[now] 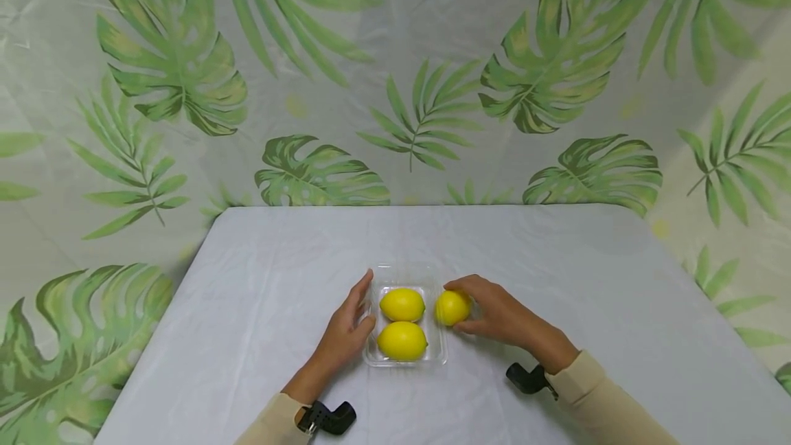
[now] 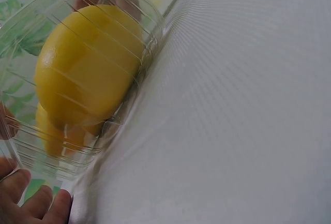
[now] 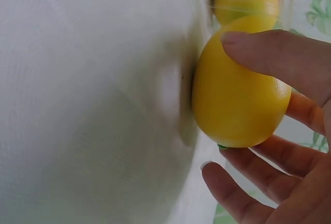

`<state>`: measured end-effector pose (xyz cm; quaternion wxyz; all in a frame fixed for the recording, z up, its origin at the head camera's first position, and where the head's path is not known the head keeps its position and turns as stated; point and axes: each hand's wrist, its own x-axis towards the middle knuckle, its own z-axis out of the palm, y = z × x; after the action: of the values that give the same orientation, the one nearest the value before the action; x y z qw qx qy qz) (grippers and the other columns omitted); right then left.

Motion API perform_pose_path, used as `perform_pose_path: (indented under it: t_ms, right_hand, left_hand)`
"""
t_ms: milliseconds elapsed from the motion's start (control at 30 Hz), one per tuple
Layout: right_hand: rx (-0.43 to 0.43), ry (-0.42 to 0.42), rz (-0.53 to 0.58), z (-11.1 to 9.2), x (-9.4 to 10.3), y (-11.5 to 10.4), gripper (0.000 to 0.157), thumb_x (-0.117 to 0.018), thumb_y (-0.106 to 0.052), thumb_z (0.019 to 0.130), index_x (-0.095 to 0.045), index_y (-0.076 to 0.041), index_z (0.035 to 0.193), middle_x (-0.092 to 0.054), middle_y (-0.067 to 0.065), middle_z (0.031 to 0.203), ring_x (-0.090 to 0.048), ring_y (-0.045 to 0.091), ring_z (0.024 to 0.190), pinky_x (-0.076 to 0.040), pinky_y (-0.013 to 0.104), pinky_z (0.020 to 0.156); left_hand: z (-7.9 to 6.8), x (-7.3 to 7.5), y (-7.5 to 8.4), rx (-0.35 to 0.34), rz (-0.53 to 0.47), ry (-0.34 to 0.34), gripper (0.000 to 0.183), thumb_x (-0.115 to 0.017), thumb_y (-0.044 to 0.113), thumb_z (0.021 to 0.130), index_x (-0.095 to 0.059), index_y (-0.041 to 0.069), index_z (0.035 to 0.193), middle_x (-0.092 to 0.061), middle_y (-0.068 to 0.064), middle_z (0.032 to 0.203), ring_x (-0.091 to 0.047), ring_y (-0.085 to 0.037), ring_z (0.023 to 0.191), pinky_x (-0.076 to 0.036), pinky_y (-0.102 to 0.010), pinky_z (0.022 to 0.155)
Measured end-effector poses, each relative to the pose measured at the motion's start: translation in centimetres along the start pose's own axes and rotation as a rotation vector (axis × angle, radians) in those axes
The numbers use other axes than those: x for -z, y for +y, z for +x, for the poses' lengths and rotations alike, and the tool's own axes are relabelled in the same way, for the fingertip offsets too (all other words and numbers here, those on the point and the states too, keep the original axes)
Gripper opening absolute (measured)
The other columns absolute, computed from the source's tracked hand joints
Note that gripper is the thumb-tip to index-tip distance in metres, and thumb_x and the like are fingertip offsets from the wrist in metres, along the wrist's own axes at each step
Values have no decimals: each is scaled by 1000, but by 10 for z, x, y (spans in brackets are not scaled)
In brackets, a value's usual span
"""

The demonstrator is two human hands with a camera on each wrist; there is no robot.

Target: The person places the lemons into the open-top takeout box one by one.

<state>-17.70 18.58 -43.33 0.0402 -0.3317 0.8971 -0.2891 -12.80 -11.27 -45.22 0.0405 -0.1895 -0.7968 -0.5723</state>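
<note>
In the head view a clear plastic container (image 1: 440, 356) stands on the table with two yellow lemons, a far one (image 1: 402, 305) and a near one (image 1: 402, 341). My left hand (image 1: 346, 328) rests along the container's left wall, fingers extended toward its far corner and thumb at the side. My right hand (image 1: 500, 311) holds a third lemon (image 1: 453, 307) just beside the container's right wall. In the right wrist view, the thumb lies across this lemon (image 3: 240, 94), with fingers on its other side. The left wrist view has a lemon (image 2: 90, 63) behind the ribbed clear wall.
A white cloth covers the table (image 1: 278, 253), whose far edge meets a leaf-patterned backdrop (image 1: 426, 40). Black wrist-worn devices sit under the left wrist (image 1: 334, 419) and the right wrist (image 1: 526, 378), close above the table.
</note>
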Motion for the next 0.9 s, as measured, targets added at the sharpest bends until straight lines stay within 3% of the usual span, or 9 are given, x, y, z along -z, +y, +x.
perform_pose_path:
  t_ms: [100, 300, 667, 900]
  right_hand:
    - [-11, 4, -8, -2, 1, 0, 60, -81, -20, 77, -56, -8, 130, -57, 1, 127, -54, 18, 115, -48, 42, 99]
    - [-19, 28, -27, -10, 5, 2, 59, -82, -20, 76, -58, -7, 129, -58, 2, 125, -55, 19, 112, -49, 44, 96]
    - [3, 81, -40, -13, 14, 2, 61, -82, -25, 77, -57, -9, 131, -58, -1, 126, -55, 16, 111, -51, 42, 93]
    - [34, 127, -39, -12, 21, -4, 61, -82, -25, 76, -58, -8, 129, -59, 0, 123, -56, 15, 105, -56, 43, 82]
  left_hand:
    - [1, -3, -10, 0, 6, 13, 67, -47, -10, 90, -23, 1, 151, -25, -13, 156, -27, -29, 142, -33, -47, 109]
    - [2, -7, -39, -1, 22, 26, 72, -50, -7, 90, -23, 14, 154, -25, -9, 158, -27, -20, 143, -34, -43, 109]
    - [1, -7, -41, -16, 23, 14, 71, -49, -4, 90, -23, 12, 154, -25, -9, 158, -27, -19, 143, -35, -41, 108]
    - [3, -8, -40, -34, -22, 28, 71, -52, -6, 90, -24, 11, 153, -26, -11, 157, -28, -24, 142, -34, -48, 108]
